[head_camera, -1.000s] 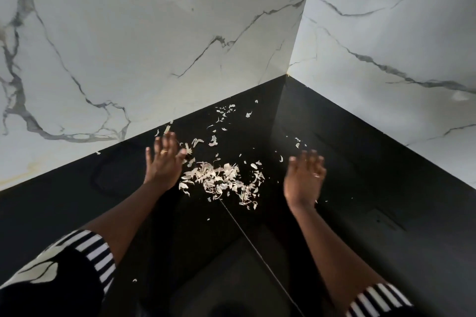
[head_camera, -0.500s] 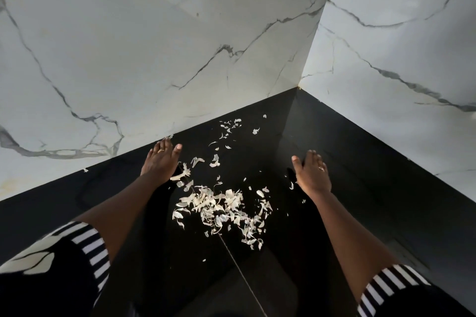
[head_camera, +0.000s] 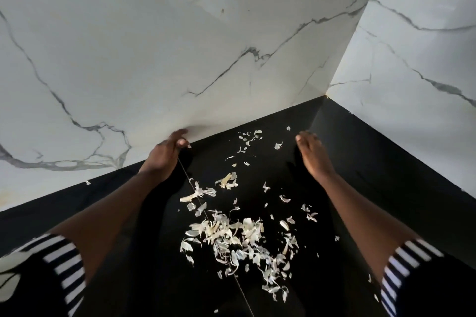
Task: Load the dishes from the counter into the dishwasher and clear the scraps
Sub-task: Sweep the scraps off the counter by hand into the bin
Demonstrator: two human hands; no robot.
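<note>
The left hand [head_camera: 164, 156], left of the scraps [head_camera: 237, 242], has its fingers curled loosely at the foot of the marble wall [head_camera: 154, 59], with nothing visibly in it. The pale scraps lie scattered on the black counter [head_camera: 386, 188] between both forearms. Right of the scraps, the right hand [head_camera: 313, 154] is flat, fingers extended together, holding nothing, edge down on the counter.
</note>
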